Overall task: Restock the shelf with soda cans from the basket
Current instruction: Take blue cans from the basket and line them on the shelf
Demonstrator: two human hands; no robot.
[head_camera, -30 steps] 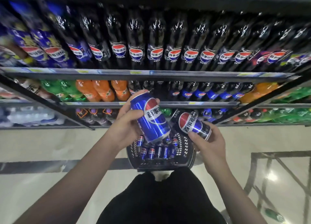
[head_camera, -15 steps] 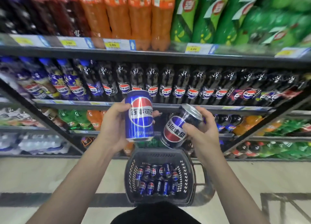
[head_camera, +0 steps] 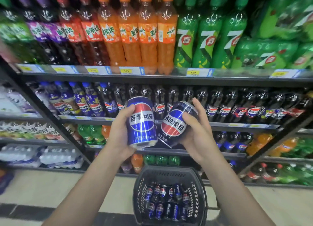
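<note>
Soda cans above the basket [head_camera: 137, 188]: left hand [head_camera: 121, 132] wraps one [head_camera: 141, 122], right hand [head_camera: 193, 134] the other [head_camera: 176, 124]; rigid, likely slick, so grip mid-body.

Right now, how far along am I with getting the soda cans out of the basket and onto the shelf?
Done: nothing shows as shelved; no cans are visible on the shelves, only bottles. In hand: the left hand grips an upright blue can, the right hand a tilted dark can, both raised before the cola bottles. Left: many cans lie in the basket on the floor.
</note>
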